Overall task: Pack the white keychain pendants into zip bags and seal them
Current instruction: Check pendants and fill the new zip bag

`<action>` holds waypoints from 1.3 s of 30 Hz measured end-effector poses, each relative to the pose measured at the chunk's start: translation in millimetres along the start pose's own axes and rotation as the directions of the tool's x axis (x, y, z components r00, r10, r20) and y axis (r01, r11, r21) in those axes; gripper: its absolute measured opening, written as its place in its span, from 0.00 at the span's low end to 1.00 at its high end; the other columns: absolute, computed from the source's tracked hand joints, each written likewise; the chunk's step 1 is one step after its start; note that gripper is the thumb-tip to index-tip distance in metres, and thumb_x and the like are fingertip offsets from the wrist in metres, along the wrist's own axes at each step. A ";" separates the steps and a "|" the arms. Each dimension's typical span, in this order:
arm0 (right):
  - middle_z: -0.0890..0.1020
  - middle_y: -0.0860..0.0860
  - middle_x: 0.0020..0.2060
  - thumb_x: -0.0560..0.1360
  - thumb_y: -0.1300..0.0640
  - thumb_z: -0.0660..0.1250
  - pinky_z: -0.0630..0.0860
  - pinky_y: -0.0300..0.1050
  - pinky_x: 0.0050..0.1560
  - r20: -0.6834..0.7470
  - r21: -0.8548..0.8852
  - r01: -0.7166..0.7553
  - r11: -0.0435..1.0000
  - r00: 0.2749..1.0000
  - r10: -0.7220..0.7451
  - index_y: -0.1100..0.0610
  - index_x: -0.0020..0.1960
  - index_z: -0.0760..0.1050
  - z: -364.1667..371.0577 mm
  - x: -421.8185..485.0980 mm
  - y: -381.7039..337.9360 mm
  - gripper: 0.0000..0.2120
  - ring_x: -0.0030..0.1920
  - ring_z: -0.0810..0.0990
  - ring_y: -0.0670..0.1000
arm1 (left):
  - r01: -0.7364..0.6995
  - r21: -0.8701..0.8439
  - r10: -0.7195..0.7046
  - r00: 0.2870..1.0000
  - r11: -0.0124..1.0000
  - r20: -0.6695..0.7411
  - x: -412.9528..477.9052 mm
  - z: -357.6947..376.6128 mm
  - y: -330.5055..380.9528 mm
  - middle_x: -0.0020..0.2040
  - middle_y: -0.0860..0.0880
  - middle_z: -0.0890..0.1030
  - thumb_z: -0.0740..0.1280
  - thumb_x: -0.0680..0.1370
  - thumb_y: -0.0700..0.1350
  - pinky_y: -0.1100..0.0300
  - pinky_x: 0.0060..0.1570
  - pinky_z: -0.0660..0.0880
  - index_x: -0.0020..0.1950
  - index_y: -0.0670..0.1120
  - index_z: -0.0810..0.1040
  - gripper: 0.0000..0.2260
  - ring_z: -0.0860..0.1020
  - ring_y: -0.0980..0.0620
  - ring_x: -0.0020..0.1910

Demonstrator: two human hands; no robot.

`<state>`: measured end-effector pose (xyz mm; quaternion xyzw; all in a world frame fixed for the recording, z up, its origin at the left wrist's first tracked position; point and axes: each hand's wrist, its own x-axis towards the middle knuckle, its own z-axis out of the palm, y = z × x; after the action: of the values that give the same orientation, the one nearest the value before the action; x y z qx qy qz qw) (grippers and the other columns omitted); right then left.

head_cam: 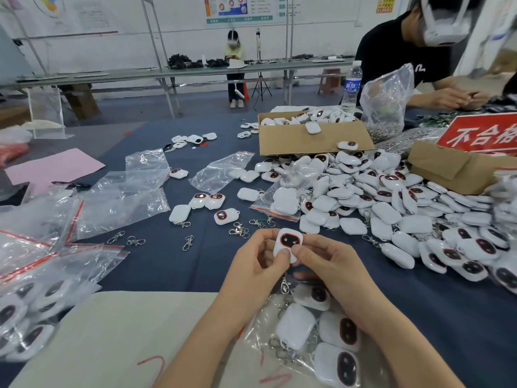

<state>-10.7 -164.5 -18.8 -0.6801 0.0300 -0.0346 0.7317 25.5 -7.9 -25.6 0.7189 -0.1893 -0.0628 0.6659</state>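
L hand (pixel 251 266) & R hand (pixel 331 264) both pinch one white pendant (pixel 288 242), thumbs on its face, fingers curled behind, just above zip bag (pixel 279 312) w/ more pendants. Far R, red sign (pixel 484 134) reads 不合格; bottle (pixel 353 88) label unreadable.

White pendant (pixel 288 244) with red-ringed dark face, navy tablecloth (pixel 179 264), pink paper (pixel 56 168)

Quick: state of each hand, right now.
Left hand: closed, pinching the white pendant between thumb and fingers.
Right hand: closed, pinching the same pendant from the other side.
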 end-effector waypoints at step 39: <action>0.88 0.49 0.46 0.79 0.56 0.70 0.80 0.35 0.44 -0.011 -0.052 0.060 0.997 0.998 -0.061 0.48 0.55 0.84 -0.3 -5.1 -2.1 0.07 0.42 0.87 0.48 | -0.060 0.055 0.062 0.997 0.997 -0.044 -1.4 1.3 0.4 0.45 0.42 0.82 0.65 0.83 0.49 0.49 0.47 0.78 0.52 0.56 0.81 0.06 0.78 0.53 0.41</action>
<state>-15.7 -164.4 -16.7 -0.6993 0.0149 -0.0601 0.7122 23.8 -8.6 -25.6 0.7315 -0.1976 -0.0212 0.6523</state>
